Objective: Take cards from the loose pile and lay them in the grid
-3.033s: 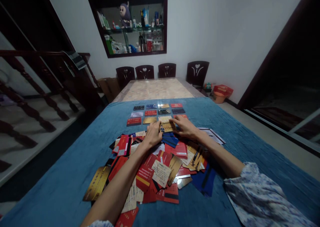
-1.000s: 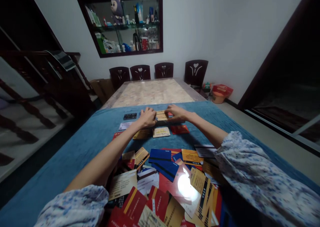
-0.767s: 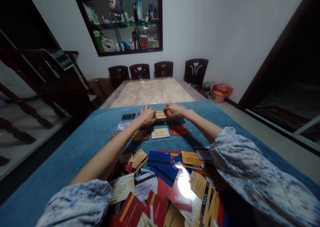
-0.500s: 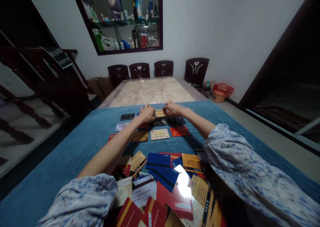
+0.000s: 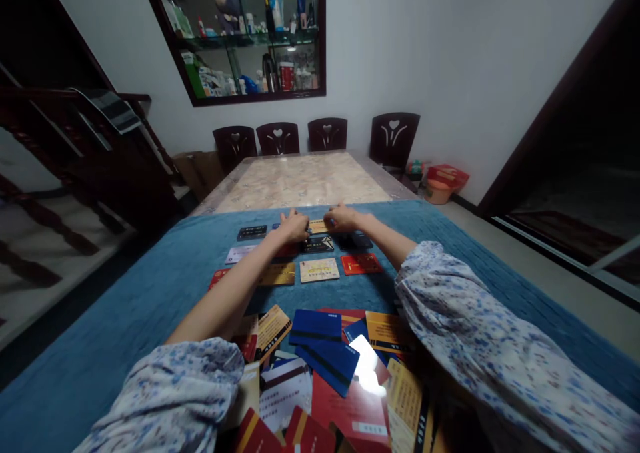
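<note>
A yellow card [image 5: 318, 226] lies in the far row on the blue cloth, between my two hands. My left hand [image 5: 294, 227] has its fingers bent and closed at the card's left edge. At the right edge, my right hand [image 5: 342, 218] pinches it with curled fingers. Nearer to me lie a black card [image 5: 319, 244], a dark card [image 5: 356, 240], a cream card [image 5: 319, 270], a red card [image 5: 361, 264] and a gold card [image 5: 280, 274]. A black card [image 5: 251, 232] sits left of my left hand. My left forearm partly covers the cards on that side.
A loose pile of overlapping cards, with blue cards [image 5: 316, 326] on top, lies close to me. The blue cloth [image 5: 165, 293] covers the near table; beyond it shows the patterned tabletop [image 5: 310, 176]. Dark chairs [image 5: 327, 133] stand along the far wall.
Both hands stay at the yellow card, with only a slight shift of the right fingers to the left. The view has tilted and moved a little.
</note>
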The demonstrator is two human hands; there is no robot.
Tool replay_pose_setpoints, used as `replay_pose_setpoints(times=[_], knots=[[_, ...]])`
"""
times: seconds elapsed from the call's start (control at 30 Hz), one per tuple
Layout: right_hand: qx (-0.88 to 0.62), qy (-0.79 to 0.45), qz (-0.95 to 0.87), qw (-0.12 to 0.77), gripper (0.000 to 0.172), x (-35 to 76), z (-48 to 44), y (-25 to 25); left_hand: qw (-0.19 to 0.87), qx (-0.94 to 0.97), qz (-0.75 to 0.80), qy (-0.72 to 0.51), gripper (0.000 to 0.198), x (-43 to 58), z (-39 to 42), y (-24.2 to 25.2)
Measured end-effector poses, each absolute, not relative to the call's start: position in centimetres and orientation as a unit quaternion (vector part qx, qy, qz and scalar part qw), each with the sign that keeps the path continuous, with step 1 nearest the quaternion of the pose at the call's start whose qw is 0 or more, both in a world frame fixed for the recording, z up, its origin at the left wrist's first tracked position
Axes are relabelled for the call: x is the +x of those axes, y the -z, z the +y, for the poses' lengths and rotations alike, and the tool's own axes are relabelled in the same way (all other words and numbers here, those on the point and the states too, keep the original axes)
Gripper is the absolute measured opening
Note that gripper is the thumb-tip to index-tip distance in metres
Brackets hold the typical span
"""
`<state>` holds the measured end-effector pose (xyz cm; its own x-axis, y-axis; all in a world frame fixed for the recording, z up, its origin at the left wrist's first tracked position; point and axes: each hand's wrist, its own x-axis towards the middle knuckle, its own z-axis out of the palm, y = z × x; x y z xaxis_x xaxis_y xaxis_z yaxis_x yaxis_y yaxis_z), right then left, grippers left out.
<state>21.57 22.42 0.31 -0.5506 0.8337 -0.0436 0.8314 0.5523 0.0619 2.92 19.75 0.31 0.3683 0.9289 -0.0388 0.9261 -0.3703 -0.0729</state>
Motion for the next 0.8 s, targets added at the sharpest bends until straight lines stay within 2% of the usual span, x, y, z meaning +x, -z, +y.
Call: replay_pose_setpoints(times=[0.8], knots=[[0.479, -0.019, 0.873, 0.085, 0.037, 20.2, 23.5, -0.5, 0.006, -0.822, -0.567, -0.055, 0.021, 2.8, 21.5, 0.5]])
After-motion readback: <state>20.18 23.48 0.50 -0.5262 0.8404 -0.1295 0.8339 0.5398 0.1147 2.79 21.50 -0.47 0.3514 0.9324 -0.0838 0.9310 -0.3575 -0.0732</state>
